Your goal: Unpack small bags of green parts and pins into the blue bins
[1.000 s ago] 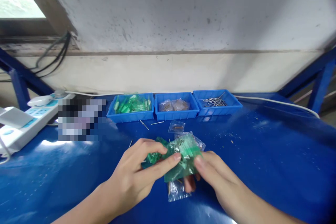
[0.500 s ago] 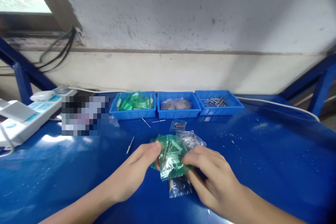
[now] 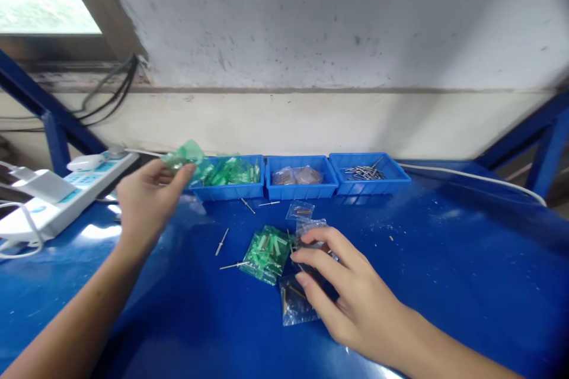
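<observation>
My left hand (image 3: 149, 195) is raised at the left bin, its thumb and fingers closed on a green plastic bag (image 3: 189, 154). My right hand (image 3: 342, 284) hovers over clear plastic bags, fingers apart and curved; whether the fingertips touch a bag is hard to tell. Beside its fingertips a green bag of pale plastic parts (image 3: 267, 254) lies on the blue table. Below the fingers lies a clear bag with brown pieces (image 3: 296, 302), partly covered by the hand. A small clear bag (image 3: 300, 210) lies farther back. A blind rivet (image 3: 234, 265) pokes out by the green bag's left edge.
Along the wall stand a left blue bin (image 3: 229, 191) of green bags, a middle bin (image 3: 302, 191) of clear bags and a right bin (image 3: 373, 188) of metal rivets. Loose rivets (image 3: 222, 241) lie on the table. A white power strip (image 3: 57, 207) sits at left.
My left hand has moved up and left to the left bin with a green bag. The other green bag now lies on the table. My right hand has let go of it, fingers spread.
</observation>
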### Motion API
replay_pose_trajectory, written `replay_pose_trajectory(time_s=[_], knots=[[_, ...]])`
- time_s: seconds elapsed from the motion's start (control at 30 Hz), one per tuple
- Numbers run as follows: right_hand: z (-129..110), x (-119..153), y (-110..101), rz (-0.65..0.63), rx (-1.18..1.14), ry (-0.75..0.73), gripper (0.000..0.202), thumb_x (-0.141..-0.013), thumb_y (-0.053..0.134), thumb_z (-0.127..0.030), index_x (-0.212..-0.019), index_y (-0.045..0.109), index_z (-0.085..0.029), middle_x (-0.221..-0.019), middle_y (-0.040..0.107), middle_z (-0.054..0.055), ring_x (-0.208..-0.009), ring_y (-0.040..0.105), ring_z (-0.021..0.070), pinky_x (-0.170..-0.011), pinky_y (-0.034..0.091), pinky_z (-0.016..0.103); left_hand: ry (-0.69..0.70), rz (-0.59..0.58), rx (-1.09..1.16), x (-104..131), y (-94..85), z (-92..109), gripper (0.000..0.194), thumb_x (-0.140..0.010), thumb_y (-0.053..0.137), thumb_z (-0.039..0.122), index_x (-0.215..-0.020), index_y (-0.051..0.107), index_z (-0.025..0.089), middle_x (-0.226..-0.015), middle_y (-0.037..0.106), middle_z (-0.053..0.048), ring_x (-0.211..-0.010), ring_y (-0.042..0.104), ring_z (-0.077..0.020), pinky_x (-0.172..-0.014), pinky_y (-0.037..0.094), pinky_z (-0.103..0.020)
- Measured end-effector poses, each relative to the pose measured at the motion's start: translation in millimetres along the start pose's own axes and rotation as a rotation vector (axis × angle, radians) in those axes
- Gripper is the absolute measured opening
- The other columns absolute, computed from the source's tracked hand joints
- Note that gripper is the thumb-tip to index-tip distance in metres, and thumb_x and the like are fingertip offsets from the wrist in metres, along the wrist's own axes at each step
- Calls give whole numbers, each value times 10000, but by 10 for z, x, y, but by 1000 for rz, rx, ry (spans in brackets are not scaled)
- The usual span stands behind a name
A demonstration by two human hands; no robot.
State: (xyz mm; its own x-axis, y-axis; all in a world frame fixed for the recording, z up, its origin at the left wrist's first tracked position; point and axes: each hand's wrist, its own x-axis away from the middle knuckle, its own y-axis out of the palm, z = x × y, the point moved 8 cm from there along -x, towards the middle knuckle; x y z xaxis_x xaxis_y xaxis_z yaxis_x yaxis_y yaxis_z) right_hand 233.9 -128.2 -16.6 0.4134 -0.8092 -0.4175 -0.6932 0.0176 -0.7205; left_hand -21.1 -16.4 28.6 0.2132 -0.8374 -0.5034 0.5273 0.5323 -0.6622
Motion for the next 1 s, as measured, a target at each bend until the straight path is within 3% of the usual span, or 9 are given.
replay_pose_trajectory(time_s=[0.07,0.13,0.23,0.33,0.53,0.67,0.87,1.0], knots=[[-8,8,28,-18,-8,-9,231,-866,474,-171,-1083,551,-190,-1097,485,100,-1014,509,197,-847,484,363,-13,49,-105,-151,-98,-67,315,-770,602,428,-729,578,116,-598,479,35,-556,438,-93,-526,324,-198],[-8,20,51,-34,-11,-13,243,-871,473,-178,-1103,543,-191,-1093,486,98,-1017,506,195,-854,482,364,48,13,-297,-260,-86,-17,393,-799,539,492,-715,585,111,-595,473,19,-577,445,-109,-525,290,-215],[-7,29,49,-40,3,-16,281,-874,474,-188,-1150,522,-193,-1115,481,103,-1030,501,199,-865,479,376,115,-142,-568,-354,95,64,517,-843,403,568,-827,658,119,-651,532,-31,-623,485,-157,-527,265,-250],[-9,20,13,-29,17,-21,289,-876,471,-198,-1160,521,-200,-1127,482,106,-1031,502,206,-856,483,387,75,-292,-710,-400,282,46,535,-827,396,593,-893,700,158,-712,593,-67,-674,534,-202,-556,315,-283],[57,3,-8,-45,16,14,278,-884,460,-220,-1150,535,-198,-1105,488,99,-1019,501,205,-850,479,386,68,-362,-732,-385,461,22,617,-817,354,658,-924,713,168,-789,638,-113,-741,597,-269,-582,390,-332],[70,7,45,-99,14,25,270,-892,450,-235,-1142,543,-195,-1106,494,98,-1020,493,214,-852,476,405,71,-416,-752,-262,621,29,753,-862,222,651,-967,697,77,-848,645,-192,-804,625,-340,-632,425,-409],[110,-14,109,-160,27,61,262,-886,466,-254,-1120,567,-194,-1089,518,93,-1001,497,216,-841,475,415,45,-425,-737,-205,738,19,793,-860,158,653,-826,711,85,-852,662,-265,-821,637,-407,-667,440,-478],[142,-18,92,-121,-15,52,262,-885,455,-215,-1125,556,-186,-956,577,66,-892,528,192,-812,467,396,81,-284,-595,-166,576,48,647,-902,204,561,-1201,561,111,-997,654,-231,-894,624,-392,-688,452,-470]])
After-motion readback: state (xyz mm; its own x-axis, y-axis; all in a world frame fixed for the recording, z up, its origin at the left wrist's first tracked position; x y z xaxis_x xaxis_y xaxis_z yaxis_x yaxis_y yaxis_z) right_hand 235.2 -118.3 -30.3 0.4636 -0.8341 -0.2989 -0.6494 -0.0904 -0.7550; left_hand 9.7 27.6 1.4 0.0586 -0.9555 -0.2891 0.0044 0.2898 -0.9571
